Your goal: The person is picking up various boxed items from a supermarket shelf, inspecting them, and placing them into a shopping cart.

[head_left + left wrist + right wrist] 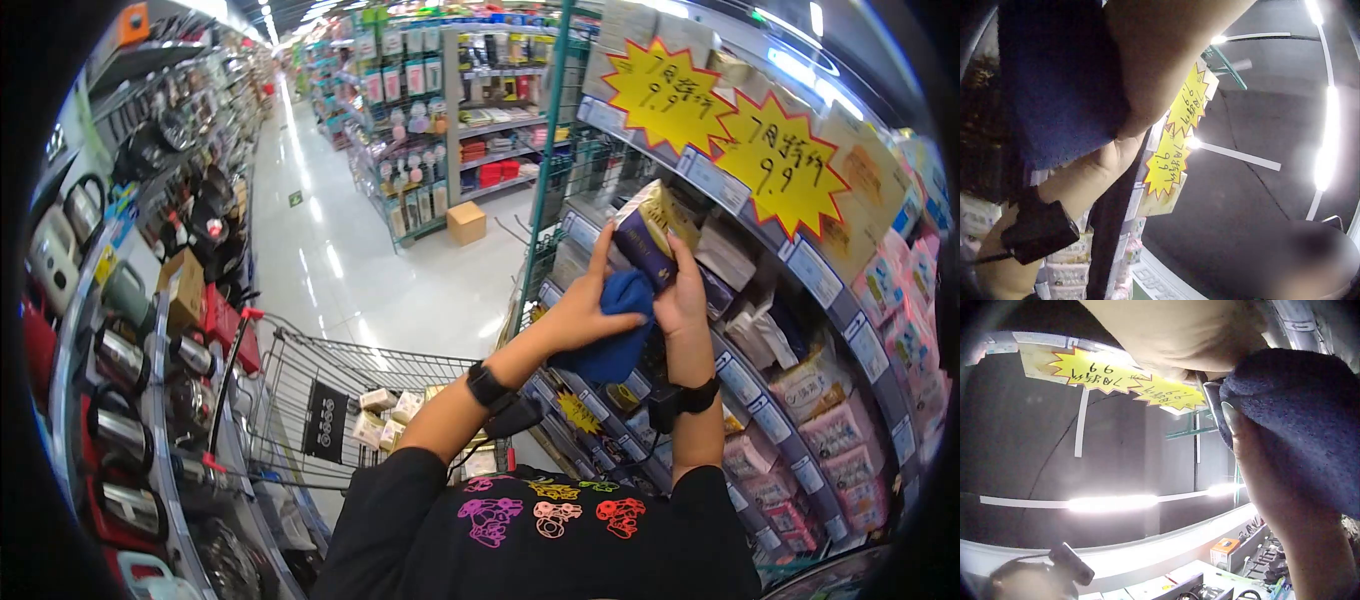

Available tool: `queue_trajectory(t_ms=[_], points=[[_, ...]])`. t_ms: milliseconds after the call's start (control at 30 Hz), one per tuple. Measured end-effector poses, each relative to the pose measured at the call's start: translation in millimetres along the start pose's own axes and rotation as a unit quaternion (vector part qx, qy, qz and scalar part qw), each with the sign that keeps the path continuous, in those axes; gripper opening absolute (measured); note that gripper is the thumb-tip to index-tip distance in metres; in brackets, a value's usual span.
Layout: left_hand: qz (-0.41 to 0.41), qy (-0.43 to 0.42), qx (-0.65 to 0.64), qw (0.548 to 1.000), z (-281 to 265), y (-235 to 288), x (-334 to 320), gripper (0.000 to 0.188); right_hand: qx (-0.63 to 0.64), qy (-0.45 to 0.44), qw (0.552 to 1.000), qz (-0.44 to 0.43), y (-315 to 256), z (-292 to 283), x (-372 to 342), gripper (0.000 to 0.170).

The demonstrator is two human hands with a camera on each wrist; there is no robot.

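A purple-and-cream tissue pack (645,248) is held up between both hands in front of the shelf. My right hand (686,300) grips its right side, fingers behind it and partly hidden. My left hand (583,315) holds a bunched blue cloth (612,340) under its thumb, while its raised index finger touches the pack's left edge. In the left wrist view the cloth (1063,81) hangs close to the lens and covers most of the hands' work. From the right wrist, the left thumb lies against the cloth (1304,419).
A wire shopping cart (300,400) with several small packs (378,420) stands at the left. Yellow starburst price signs (670,95) top the tissue shelf on the right. Kettles (125,430) line the left shelf. A cardboard box (466,224) sits on the aisle floor.
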State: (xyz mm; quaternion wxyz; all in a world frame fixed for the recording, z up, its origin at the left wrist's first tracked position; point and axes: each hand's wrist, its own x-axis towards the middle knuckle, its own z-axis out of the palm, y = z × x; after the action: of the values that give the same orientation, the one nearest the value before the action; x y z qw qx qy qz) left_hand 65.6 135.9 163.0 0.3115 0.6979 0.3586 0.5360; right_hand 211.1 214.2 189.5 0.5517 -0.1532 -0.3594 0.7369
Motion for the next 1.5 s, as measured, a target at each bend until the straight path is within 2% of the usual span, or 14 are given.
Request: queue_trajectory(t_ms=[133, 300, 367, 500, 767, 867, 1000, 1067, 1200, 1233, 1333, 1367, 1433, 1500], points=[[0.016, -0.004, -0.065, 0.998, -2, -22, 27, 0.112, -0.032, -0.079, 0.993, 0.079, -8, -12, 15, 0.034], [0.009, -0.021, -0.096, 0.995, -9, -25, 44, 0.111, -0.043, -0.097, 0.993, 0.047, -10, -11, 19, 0.035], [0.010, -0.006, -0.074, 0.997, -8, -28, 54, 0.110, -0.031, -0.097, 0.993, 0.054, -12, -15, 26, 0.035], [-0.031, 0.010, -0.085, 0.996, -9, -38, 70, 0.106, 0.019, -0.011, 0.998, 0.067, -13, -12, 34, 0.035], [-0.050, -0.016, -0.069, 0.996, -4, -42, 69, 0.093, -0.027, -0.019, 0.996, 0.086, -8, -37, 46, 0.034], [-0.081, -0.036, -0.036, 0.995, -5, -33, 66, 0.097, -0.036, -0.029, 0.994, 0.102, -12, -26, 30, 0.031], [-0.064, -0.073, -0.037, 0.995, -3, -42, 56, 0.098, -0.059, -0.020, 0.988, 0.139, -9, -27, 9, 0.030], [-0.048, -0.063, -0.027, 0.997, -2, -45, 43, 0.098, -0.075, 0.020, 0.996, 0.052, 8, -26, -7, 0.052], [-0.042, -0.021, -0.016, 0.999, -2, -74, 20, 0.088, -0.221, -0.051, 0.973, -0.044, 41, -5, -49, 0.064], [-0.006, 0.015, -0.027, 0.999, 0, -83, 11, 0.079, -0.280, -0.058, 0.954, -0.091, 55, -11, -51, 0.064], [-0.115, 0.062, -0.064, 0.989, -6, -63, -25, 0.073, -0.495, -0.093, 0.846, -0.174, 83, -8, -73, 0.070], [-0.123, 0.095, -0.088, 0.984, -5, -72, -38, 0.067, -0.512, -0.106, 0.836, -0.166, 94, -9, -77, 0.076], [-0.206, 0.150, -0.176, 0.951, -1, -109, -62, 0.058, -0.488, -0.133, 0.854, -0.120, 112, -10, -84, 0.081], [-0.283, 0.215, -0.243, 0.903, -2, -115, -89, 0.048, -0.477, -0.157, 0.863, -0.053, 138, -21, -82, 0.083]])
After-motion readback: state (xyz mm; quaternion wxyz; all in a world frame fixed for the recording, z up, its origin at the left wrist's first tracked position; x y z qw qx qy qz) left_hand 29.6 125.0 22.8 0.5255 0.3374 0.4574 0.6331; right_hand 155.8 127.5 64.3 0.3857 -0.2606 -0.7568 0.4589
